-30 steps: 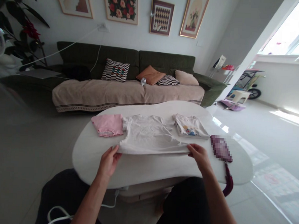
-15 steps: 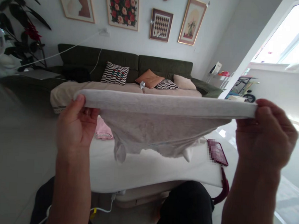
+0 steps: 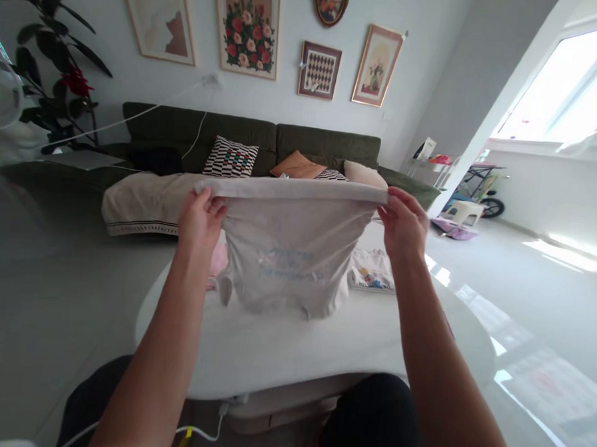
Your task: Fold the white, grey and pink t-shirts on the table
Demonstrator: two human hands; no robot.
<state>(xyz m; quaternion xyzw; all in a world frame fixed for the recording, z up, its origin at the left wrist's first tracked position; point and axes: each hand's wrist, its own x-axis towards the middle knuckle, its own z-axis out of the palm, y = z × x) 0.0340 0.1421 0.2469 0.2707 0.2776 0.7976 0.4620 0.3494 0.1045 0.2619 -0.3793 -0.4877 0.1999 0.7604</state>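
Observation:
A pale, off-white shirt (image 3: pixel 287 249) hangs stretched between my two hands, with faint bluish lettering showing on the cloth. My left hand (image 3: pixel 200 222) pinches the left end of its straight top band. At the opposite end, my right hand (image 3: pixel 404 228) grips the same band between thumb and fingers. The lower part droops loosely just above or onto the white table (image 3: pixel 281 356); contact is unclear. Pink folded cloth (image 3: pixel 218 266) lies behind the left side of the shirt, partly covered. Beyond the right side rests a folded white garment (image 3: pixel 372 271) with a colourful print.
Behind the table stands a dark green sofa (image 3: pixel 327 141) with a beige cover and several cushions. A white cable (image 3: pixel 207 433) runs below the table's near edge, by my knees. To the right, a white stool (image 3: pixel 464 212) stands on the floor.
Both hands have moved farther from me and closer together, still holding the shirt's band. More of the shirt hangs in view, and the folded printed garment now shows at right.

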